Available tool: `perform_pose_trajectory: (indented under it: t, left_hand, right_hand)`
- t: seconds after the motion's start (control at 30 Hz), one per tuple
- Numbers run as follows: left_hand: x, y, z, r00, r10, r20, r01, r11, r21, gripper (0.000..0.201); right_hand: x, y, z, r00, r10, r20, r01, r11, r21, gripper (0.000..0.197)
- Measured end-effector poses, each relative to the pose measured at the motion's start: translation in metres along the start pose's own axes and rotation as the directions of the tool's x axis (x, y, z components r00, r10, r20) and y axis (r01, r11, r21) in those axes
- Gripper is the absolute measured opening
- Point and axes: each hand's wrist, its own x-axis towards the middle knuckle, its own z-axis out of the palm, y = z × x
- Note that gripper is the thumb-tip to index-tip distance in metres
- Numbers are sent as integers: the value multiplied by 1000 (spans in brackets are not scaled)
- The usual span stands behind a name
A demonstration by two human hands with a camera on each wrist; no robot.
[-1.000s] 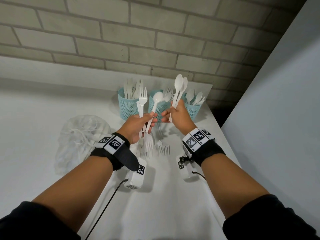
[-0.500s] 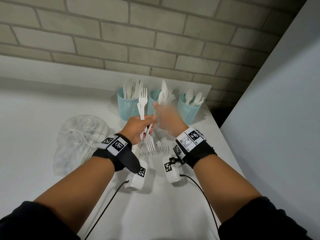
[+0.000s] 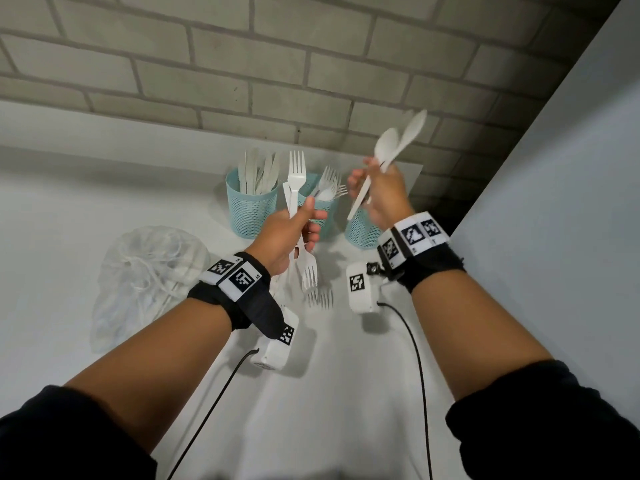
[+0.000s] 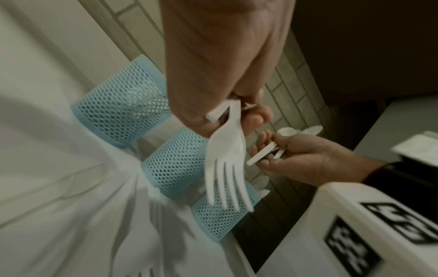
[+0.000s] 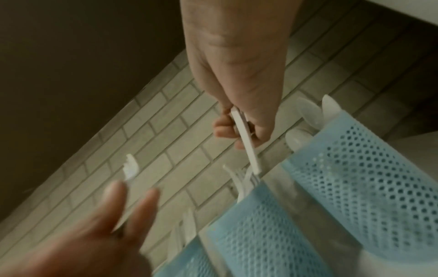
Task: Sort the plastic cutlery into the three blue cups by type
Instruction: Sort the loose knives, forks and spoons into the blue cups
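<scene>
1. Spoon that was in the left hand (image 3: pixel 289 230) a second ago now sits with the right hand (image 3: pixel 379 199), fingers curled round the spoons (image 3: pixel 398 143).
2. Left hand grips only forks (image 3: pixel 297 174), so each bunch can drop into its cup (image 3: pixel 360 232) at the bench's back edge.

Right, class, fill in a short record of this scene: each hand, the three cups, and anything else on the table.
left hand: grips forks
right hand: grips spoons
left cup: knives, probably
middle cup: forks
right cup: spoons
table: loose forks, plastic bag
</scene>
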Motion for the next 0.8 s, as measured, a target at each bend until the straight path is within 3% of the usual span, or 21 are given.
perform_pose_trajectory:
  t: [0.2, 0.3, 0.53, 0.8]
  left_hand:
    - [3, 8, 6, 999, -26, 44, 25, 1000, 12, 28]
    - [6, 8, 8, 999, -31, 43, 30, 999, 21, 28]
    - [14, 7, -2, 988, -155, 18, 156, 975, -157, 36]
    - [14, 2, -4, 985, -167, 51, 174, 953, -249, 30]
  right_hand:
    - [43, -8, -15, 949, -251, -190, 250, 968, -33, 18]
    - [55, 0, -14, 928, -301, -219, 296, 954, -55, 17]
    - [69, 33, -17, 952, -236, -196, 205, 965, -165, 14]
    - [69, 30, -16, 940, -242, -241, 196, 960, -199, 49]
